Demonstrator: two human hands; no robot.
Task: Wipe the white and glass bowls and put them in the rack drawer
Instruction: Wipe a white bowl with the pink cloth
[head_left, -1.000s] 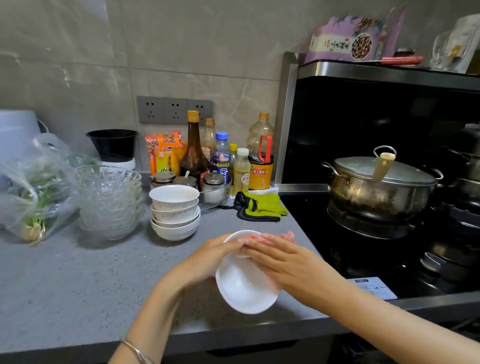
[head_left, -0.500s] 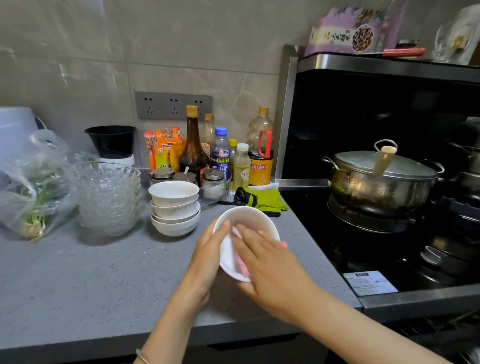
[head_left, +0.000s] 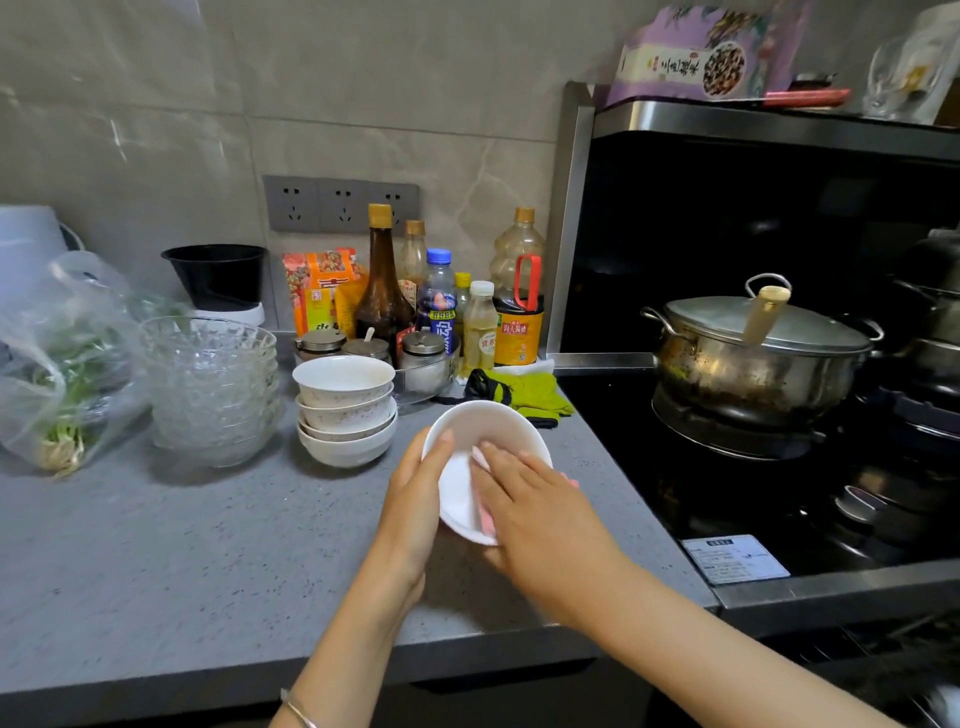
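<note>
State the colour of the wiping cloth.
Pink cloth inside the white bowl, head view.

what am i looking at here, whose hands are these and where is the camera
No machine here: these are a person's two bare hands, filmed by one wide-angle camera worn on the head, looking forward and down. The left hand grips a round white ceramic bowl by its side, tilted toward the camera. The right hand presses a pink cloth against the bowl's inside with flat fingers. On the speckled grey countertop stand a stack of white bowls and a stack of clear patterned glass bowls, with sauce bottles behind. To the right, a lidded steel pot sits on the black stove.
</note>
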